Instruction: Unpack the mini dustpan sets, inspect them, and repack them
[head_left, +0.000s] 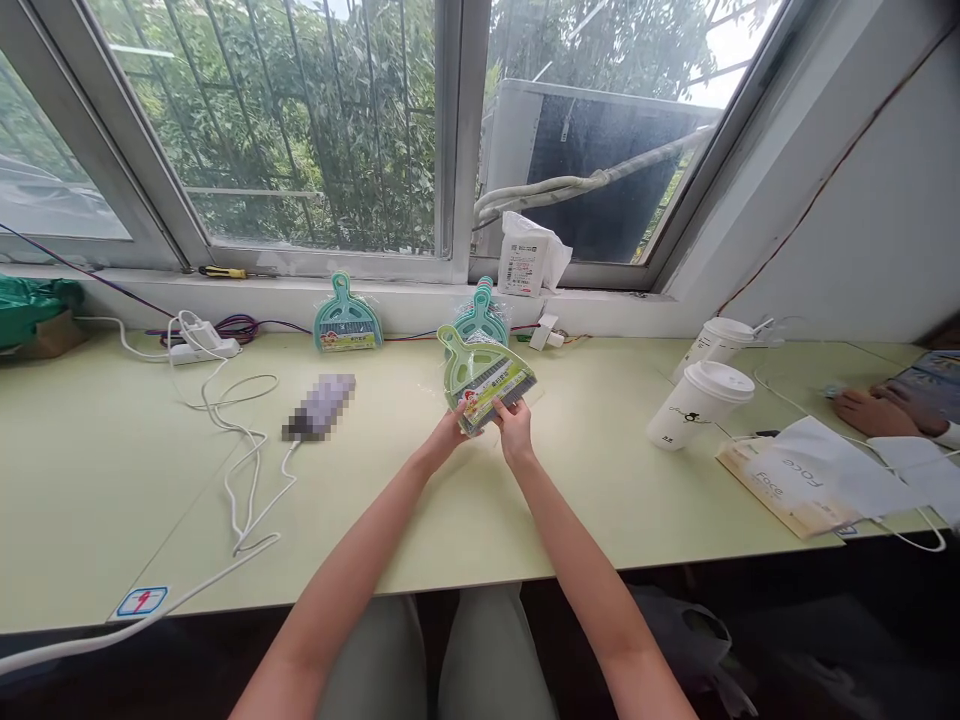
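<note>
A light-green mini dustpan and brush set [474, 365] in clear plastic wrap is held tilted above the table, its label facing me. My left hand [446, 440] grips its lower left edge. On the lower right edge, my right hand [515, 432] pinches it with the thumb on the front. Fingers behind the set are hidden. Just beyond it, a stack of teal dustpan sets [484, 312] leans at the windowsill, partly covered by the green one. Farther left, another teal dustpan and brush set [348, 318] stands propped against the sill.
On the left lie a phone [321, 408], white cables and a power strip [204, 347]. To the right stand two paper cups [694, 408] beside a tissue pack [806, 475]. Another person's hand [862, 410] rests at far right. A screwdriver [225, 272] lies on the sill.
</note>
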